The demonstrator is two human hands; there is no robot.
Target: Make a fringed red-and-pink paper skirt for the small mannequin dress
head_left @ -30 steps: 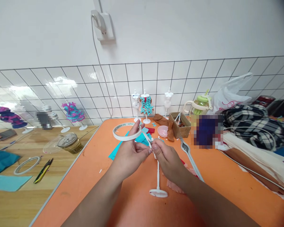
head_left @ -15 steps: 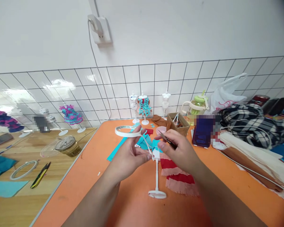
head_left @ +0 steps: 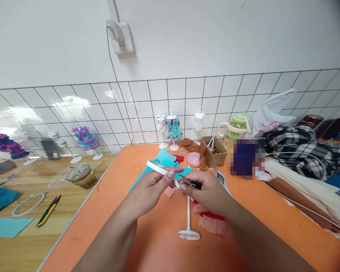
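Low in front, white stand (head_left: 189, 235): base down on the orange table (head_left: 102, 234), its pole rising up to the hands.
Red-and-pink fabric (head_left: 215, 224): frayed layers, lying partly under the right arm, and more covered now than half a second ago.
Left hand (head_left: 150, 189): closed, thumb and fingers pinching the white tape roll (head_left: 158, 169).
Right hand (head_left: 209, 189): gripping a dark-handled tool (head_left: 192, 182), fingertips in close at the tape.
Change: there it is, the two hands have come together; a moment ago the right was apart, with a strip hanging between, and the roll has tipped from its flatter ring into a slanting band.
Tape roll: held in the air above the table, just over the turquoise cloth (head_left: 141, 177).
Wooden table (head_left: 5, 251): off to the left, carrying yellow-and-black snips (head_left: 48, 211), a white ring (head_left: 17, 206) and a lidded jar (head_left: 82, 177).
Table's far side: pink dish (head_left: 193, 159), brown cloth (head_left: 203, 156), cardboard box (head_left: 218, 159) with tools inside, plaid cloth (head_left: 297, 145) over on the right.
Back row: three small dress forms (head_left: 173, 126), the middle one in turquoise ruffles; bottle (head_left: 238, 130) and plastic bag (head_left: 268, 117) further right.
Room: white tiled wall (head_left: 141, 109), plain above, with a plugged-in socket (head_left: 126, 41).
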